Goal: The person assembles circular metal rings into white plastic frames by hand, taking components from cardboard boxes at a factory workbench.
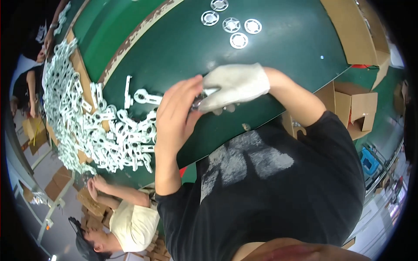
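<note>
My left hand point(176, 108) is bare and my right hand point(237, 85) wears a white glove. They meet over the dark green table, fingers bent round a small, partly dark and shiny piece point(198, 102). Most of that piece is hidden by my fingers, so its kind cannot be made out. Beside my left hand lies a white part point(147, 97) with a ring head and a straight arm. A heap of similar white parts point(117, 135) spreads to its left. Several small pale pieces point(224, 108) show on the table just under my gloved hand.
Several round white spoked discs point(238, 40) lie at the table's far side. A large cardboard box point(350, 32) stands at the far right, an open carton point(355, 111) below the right edge. A green belt point(117, 30) runs at upper left. A co-worker point(130, 222) works at lower left.
</note>
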The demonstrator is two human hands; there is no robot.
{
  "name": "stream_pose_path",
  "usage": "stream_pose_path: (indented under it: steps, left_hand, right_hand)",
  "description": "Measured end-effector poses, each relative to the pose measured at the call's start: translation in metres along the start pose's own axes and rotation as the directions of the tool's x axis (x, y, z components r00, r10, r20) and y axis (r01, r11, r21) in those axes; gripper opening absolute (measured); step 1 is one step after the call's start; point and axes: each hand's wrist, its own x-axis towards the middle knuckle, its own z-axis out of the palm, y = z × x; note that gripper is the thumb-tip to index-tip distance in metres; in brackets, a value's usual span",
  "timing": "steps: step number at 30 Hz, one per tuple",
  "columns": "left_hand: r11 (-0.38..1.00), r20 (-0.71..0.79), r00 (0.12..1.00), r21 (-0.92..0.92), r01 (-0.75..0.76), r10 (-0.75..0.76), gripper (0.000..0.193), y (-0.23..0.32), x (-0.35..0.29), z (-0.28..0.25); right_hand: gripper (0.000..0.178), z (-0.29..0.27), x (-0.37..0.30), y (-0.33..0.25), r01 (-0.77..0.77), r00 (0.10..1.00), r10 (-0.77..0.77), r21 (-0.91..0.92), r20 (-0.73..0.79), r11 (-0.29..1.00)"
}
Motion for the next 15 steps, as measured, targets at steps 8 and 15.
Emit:
stream_pose_path:
  steps: [8, 15]
  left_hand:
    - [0.645, -0.008, 0.947, -0.734, 0.213, -0.322, 0.067, 0.007, 0.0, 0.007]
    - [0.703, -0.177, 0.934, -0.704, 0.101, -0.312, 0.032, -0.005, 0.006, 0.032]
  right_hand:
    - [0.05, 0.02, 0.011, 0.007, 0.078, 0.921, -0.248, -0.482, -0.301, 0.873]
    - [0.03, 0.034, 0.014, 0.022, -0.034, 0.787, -0.438, -0.74, -0.434, 0.672]
